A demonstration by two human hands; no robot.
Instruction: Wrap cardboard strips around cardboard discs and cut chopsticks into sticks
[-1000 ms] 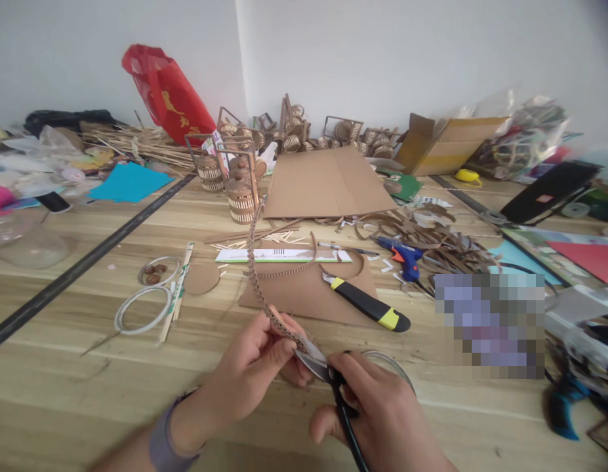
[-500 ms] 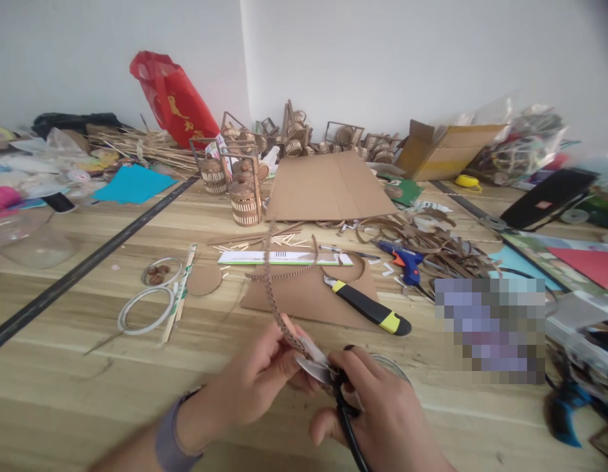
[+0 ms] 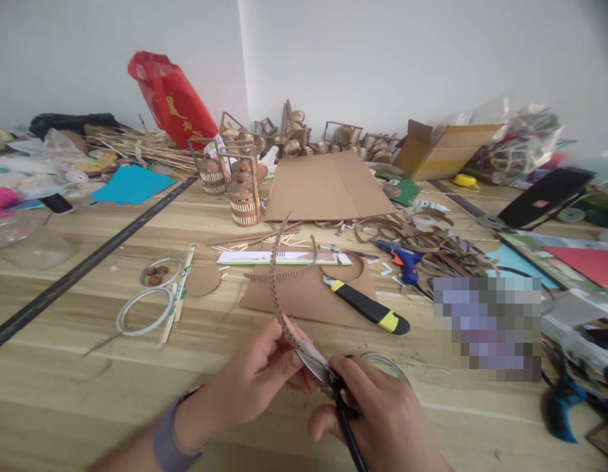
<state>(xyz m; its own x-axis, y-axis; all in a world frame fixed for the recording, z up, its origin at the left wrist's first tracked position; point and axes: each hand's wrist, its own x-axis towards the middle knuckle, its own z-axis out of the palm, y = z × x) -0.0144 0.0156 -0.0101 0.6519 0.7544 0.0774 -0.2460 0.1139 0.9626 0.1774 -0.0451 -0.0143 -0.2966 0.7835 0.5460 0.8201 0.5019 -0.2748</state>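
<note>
Between the thumb and fingers of my left hand is a narrow brown cardboard strip with a ridged edge. Its free end curves up and away from me. My right hand grips the black handles of a pair of scissors. The blades lie along the strip close to my left fingertips, nearly together. Just beyond the hands, a black and yellow utility knife rests on a cardboard piece. A second ridged strip lies curved there too.
Behind are a large cardboard sheet and small lidded basket models. A blue glue gun lies by tangled brown strips. To the left are white rings, chopsticks and a cardboard disc.
The scissor blades have come closer together along the strip. The strip's free end has swung slightly to the right. Both hands stay in nearly the same place.
</note>
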